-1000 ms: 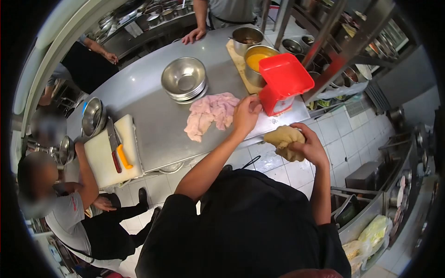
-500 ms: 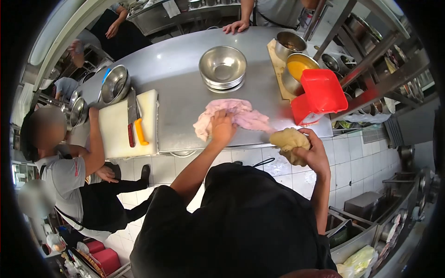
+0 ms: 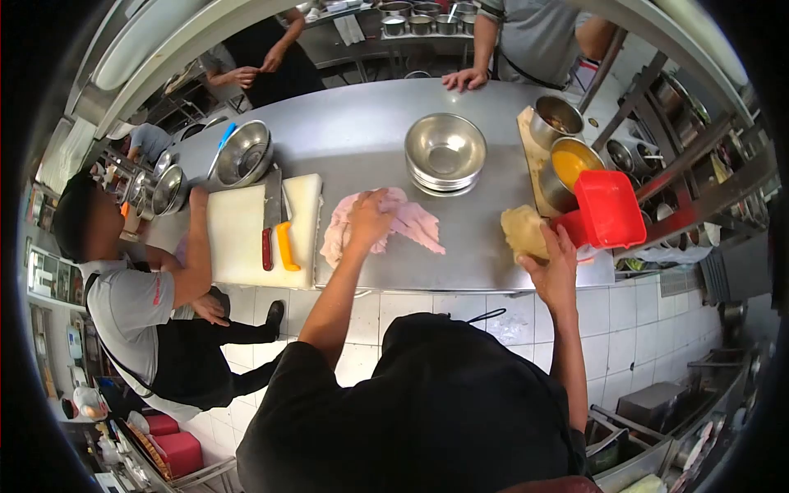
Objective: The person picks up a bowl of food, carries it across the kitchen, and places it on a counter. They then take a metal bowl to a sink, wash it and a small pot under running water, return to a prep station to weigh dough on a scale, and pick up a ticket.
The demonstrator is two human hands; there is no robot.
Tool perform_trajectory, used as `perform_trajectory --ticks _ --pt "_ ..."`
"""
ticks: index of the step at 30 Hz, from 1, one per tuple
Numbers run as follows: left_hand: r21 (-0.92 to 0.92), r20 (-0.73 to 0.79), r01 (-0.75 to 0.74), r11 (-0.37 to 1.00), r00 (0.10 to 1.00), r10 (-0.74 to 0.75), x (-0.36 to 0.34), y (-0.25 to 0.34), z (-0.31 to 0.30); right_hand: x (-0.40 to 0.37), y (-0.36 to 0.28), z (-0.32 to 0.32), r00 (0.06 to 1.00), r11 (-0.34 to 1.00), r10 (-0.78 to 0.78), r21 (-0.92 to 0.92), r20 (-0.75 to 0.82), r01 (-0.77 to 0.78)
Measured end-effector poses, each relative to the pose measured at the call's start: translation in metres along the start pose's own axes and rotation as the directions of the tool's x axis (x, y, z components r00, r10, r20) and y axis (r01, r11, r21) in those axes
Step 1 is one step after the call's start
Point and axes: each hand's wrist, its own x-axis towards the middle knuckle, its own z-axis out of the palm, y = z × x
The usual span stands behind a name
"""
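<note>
My left hand (image 3: 371, 218) is on a crumpled pink cloth (image 3: 415, 223), with its fingers closed down on it. The cloth lies on the steel table just right of the cutting board. Over at the right, a crumpled yellowish-beige lump (image 3: 522, 232), perhaps a cloth, sits near the table's front edge. My right hand (image 3: 552, 271) is at the lump's lower right side, thumb and fingers apart; they seem to touch its edge without wrapping round it. Right of this hand stands a red plastic container (image 3: 610, 209).
Stacked steel bowls (image 3: 445, 152) stand mid-table. On the white cutting board (image 3: 234, 238) lie a red-handled cleaver (image 3: 267, 246) and a yellow-handled tool (image 3: 286, 246). Pots, one with orange liquid (image 3: 571, 164), stand back right. A person (image 3: 152, 312) is at the left; others stand across the table.
My left hand has drawn the pink cloth leftward, toward the cutting board. The beige lump, held in my right hand before, now rests on the table with the fingers loosened. The view has shifted.
</note>
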Motion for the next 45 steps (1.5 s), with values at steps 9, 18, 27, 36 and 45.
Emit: perform_trajectory --ticks 9,18,27,36,45 --pt "-0.037 -0.03 -0.084 0.996 0.996 0.083 0.075 0.089 0.029 -0.038 0.009 0.005 0.954 0.899 0.247 0.327 0.171 -0.291" --pt "-0.119 0.376 0.111 0.987 0.925 -0.059 0.132 0.046 0.048 -0.153 0.037 -0.054 0.708 0.652 0.703 0.337 0.065 -0.679" --pt "-0.101 0.138 0.028 0.994 0.99 -0.014 0.118 0.03 0.058 -0.232 0.109 -0.064 0.608 0.483 0.789 0.522 0.089 -0.703" --pt "-0.19 -0.627 0.098 0.977 0.754 -0.197 0.004 0.038 -0.102 -0.242 0.187 -0.102 0.653 0.509 0.678 0.424 0.338 -0.749" --pt "-0.215 -0.942 -0.085 0.973 0.28 -0.184 0.028 0.003 -0.384 -0.232 0.163 -0.092 0.687 0.599 0.631 0.336 0.36 -0.727"
